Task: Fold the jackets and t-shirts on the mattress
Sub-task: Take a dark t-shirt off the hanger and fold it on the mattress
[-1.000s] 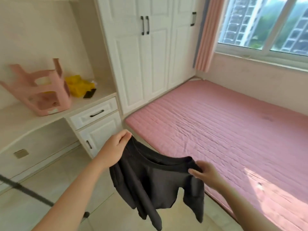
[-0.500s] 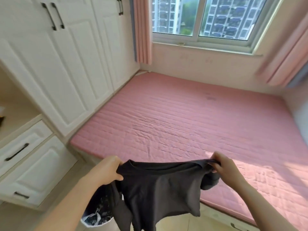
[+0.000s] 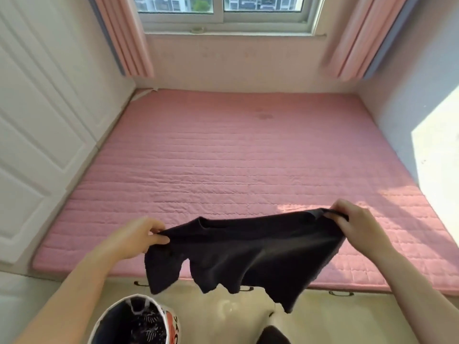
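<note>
room: small bedroom with a window (image 3: 223, 6) at the far end, pink curtains (image 3: 124, 36) on both sides of it, and white wardrobe doors (image 3: 37, 120) along the left.
mattress: pink quilted mattress (image 3: 236, 157) filling the raised platform from the wardrobe to the right wall; sunlight falls on its near right corner.
t-shirt: black t-shirt (image 3: 248, 249) held in the air over the near edge of the mattress, stretched wide by its shoulders, neckline at the top. its body and one sleeve hang down past the mattress edge, above the floor.
left hand: left hand (image 3: 131, 240) pinches the shirt's left shoulder between thumb and curled fingers.
right hand: right hand (image 3: 357, 227) grips the shirt's right shoulder, fingers folded over the cloth.
container: round basket (image 3: 171, 321) on the floor at the bottom left, below the left forearm, with a pale rim and a red and black print outside.
container contents: crumpled dark fabric (image 3: 139, 326) with pale markings; which garments these are cannot be told.
platform front: dark drawer handles (image 3: 339, 293) just under the mattress edge.
</note>
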Demonstrator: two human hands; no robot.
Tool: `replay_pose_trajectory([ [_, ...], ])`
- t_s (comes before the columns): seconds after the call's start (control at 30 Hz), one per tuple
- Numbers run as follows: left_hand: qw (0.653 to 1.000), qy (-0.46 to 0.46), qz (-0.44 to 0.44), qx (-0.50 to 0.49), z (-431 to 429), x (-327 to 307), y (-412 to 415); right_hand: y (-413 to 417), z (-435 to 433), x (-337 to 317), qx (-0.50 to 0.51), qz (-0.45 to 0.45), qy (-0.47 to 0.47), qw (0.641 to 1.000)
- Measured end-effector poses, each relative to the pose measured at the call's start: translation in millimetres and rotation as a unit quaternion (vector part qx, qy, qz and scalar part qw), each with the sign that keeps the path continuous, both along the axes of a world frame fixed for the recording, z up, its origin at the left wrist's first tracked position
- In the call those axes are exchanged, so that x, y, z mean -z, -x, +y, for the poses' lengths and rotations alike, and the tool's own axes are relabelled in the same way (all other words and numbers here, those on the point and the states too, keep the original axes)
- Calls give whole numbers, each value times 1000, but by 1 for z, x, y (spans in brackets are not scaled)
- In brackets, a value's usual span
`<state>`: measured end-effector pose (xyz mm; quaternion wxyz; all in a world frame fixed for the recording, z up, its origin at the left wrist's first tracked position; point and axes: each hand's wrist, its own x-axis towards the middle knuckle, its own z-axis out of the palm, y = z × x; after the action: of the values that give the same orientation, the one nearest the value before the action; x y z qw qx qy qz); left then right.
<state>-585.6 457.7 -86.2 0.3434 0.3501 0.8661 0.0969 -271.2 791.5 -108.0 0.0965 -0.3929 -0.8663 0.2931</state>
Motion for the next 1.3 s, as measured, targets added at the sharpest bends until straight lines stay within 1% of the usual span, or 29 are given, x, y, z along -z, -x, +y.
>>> replay_pose_trajectory([
  [0.07, 997, 2, -74, 9, 29, -9, 11, 4, 31, -9, 1, 5, 1, 1000],
  [0.13, 990, -1, -139, -15, 55, -18, 18, 12, 63, -18, -10, 4, 1, 1000],
  [0.2, 986, -18, -159, -54, 86, -18, 29, 25, 98, -20, -23, 0, -8, 1000],
  [0.37, 982, -80, -124, -120, 177, 12, 61, 65, 181, 16, -21, -25, -9, 999],
  [0.47, 979, -101, -109, -140, 223, 42, 82, 89, 225, 48, 1, -31, -10, 999],
  [0.6, 980, -126, -51, -147, 276, 86, 117, 124, 268, 80, 29, -48, -8, 998],
  [0.77, 978, -137, 1, -158, 343, 165, 172, 185, 321, 141, 46, -65, -33, 996],
  [0.93, 967, -146, 95, -187, 387, 257, 211, 244, 355, 222, 91, -66, -69, 991],
  [0.97, 964, -143, 100, -201, 394, 271, 219, 253, 359, 238, 87, -74, -71, 991],
  [1.07, 955, -136, 79, -252, 416, 316, 244, 276, 374, 287, 32, -140, -88, 986],
  [1.17, 950, -132, 92, -269, 438, 352, 269, 302, 391, 320, 6, -182, -129, 975],
  [1.23, 945, -141, 106, -277, 457, 361, 287, 320, 407, 324, 20, -176, -159, 971],
  [1.3, 932, -179, 128, -288, 482, 366, 306, 340, 426, 326, 67, -122, -183, 973],
])
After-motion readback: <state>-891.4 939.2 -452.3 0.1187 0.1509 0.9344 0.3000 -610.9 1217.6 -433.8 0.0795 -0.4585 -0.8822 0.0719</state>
